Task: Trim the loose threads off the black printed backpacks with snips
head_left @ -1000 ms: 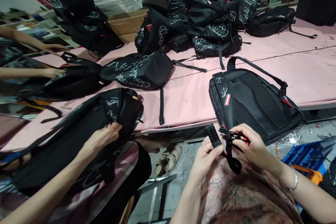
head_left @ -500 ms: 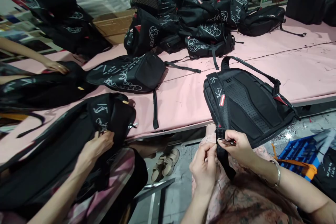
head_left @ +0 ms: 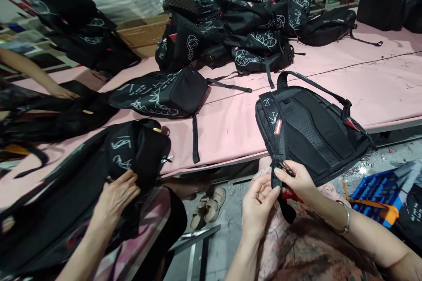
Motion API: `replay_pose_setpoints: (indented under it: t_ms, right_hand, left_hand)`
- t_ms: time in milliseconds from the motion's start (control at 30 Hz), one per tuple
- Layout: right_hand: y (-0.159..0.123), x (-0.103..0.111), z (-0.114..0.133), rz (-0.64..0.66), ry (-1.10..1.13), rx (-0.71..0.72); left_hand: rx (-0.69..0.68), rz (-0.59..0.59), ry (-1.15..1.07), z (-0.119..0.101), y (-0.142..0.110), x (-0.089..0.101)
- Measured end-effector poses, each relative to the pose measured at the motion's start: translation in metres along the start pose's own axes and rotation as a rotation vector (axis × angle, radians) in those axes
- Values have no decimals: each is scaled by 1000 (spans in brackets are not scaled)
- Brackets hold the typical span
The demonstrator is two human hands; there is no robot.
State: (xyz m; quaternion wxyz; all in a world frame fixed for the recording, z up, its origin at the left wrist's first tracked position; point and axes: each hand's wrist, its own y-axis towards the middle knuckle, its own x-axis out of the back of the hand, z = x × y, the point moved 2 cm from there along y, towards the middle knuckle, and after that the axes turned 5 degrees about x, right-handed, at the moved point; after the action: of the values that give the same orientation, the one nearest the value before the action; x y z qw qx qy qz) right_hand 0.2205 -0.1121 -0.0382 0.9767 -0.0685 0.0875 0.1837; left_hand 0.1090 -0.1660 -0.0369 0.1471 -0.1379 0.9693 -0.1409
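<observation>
A black backpack [head_left: 316, 127] lies with its padded back panel up at the pink table's front edge, one lower strap hanging over my lap. My left hand [head_left: 259, 202] is closed, pinching that black webbing strap [head_left: 286, 210] between thumb and fingers. Close beside it, my right hand [head_left: 298, 182] is closed around what look like small thread snips [head_left: 287, 168], its thumb against the strap near the buckle. A bit of red shows under the right palm; I cannot tell what it belongs to.
To my left, a co-worker's hand [head_left: 118, 193] rests on another black backpack [head_left: 145, 149]. Another person's hand [head_left: 66, 92] is farther back. Several backpacks [head_left: 257, 35] are heaped on the pink table [head_left: 227, 131]. A blue crate [head_left: 372, 189] stands at the right.
My left hand has moved slightly right and up along the strap. My right hand has shifted a little, and the strap by the buckle has turned. The co-workers' hands moved on their bags.
</observation>
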Motion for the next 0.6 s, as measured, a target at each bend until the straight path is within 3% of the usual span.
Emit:
replay_pose_setpoints:
  t_ms: [100,233,367,467,600]
  right_hand:
    - [-3,3,6,-1,-79,67]
    - [-13,21,20,-122,-524,404]
    - [-21,29,27,-94,-907,742]
    - [-21,29,28,-35,-1012,847]
    - [-15,27,29,30,-1111,864]
  left_hand:
    - [21,-31,-36,0,-2,-3]
    - [35,-119,-107,-9,-1,-2]
    - [24,-157,-95,-12,-1,-3]
    - [30,-126,-73,-10,-2,-5]
    - [37,-119,-52,-8,-4,-8]
